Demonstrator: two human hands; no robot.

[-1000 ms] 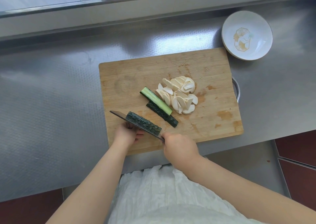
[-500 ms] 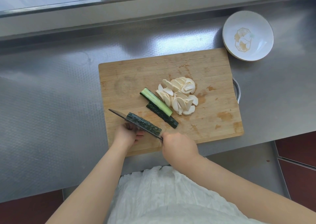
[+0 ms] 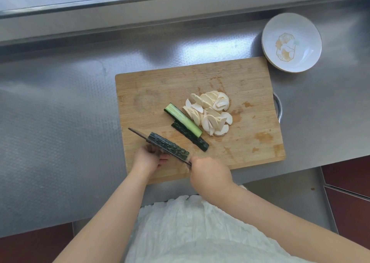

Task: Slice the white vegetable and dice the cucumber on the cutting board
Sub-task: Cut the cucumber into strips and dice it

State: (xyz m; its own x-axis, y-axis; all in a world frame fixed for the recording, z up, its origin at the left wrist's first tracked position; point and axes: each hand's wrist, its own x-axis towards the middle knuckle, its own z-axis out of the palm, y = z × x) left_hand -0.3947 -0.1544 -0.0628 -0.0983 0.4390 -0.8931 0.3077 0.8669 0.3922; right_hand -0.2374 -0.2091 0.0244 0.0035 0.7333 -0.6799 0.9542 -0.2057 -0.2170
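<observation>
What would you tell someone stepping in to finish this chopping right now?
Left hand: steadies a cucumber piece at the near left of the cutting board.
Right hand: grips the knife, whose blade runs lengthwise along that piece.
Two cucumber strips lie mid-board, touching the white slices to their right.
A white plate sits off the board's far right corner.
Done: white vegetable sliced, cucumber split into long pieces.
Left: finish the lengthwise cut, then dice all the cucumber.
</observation>
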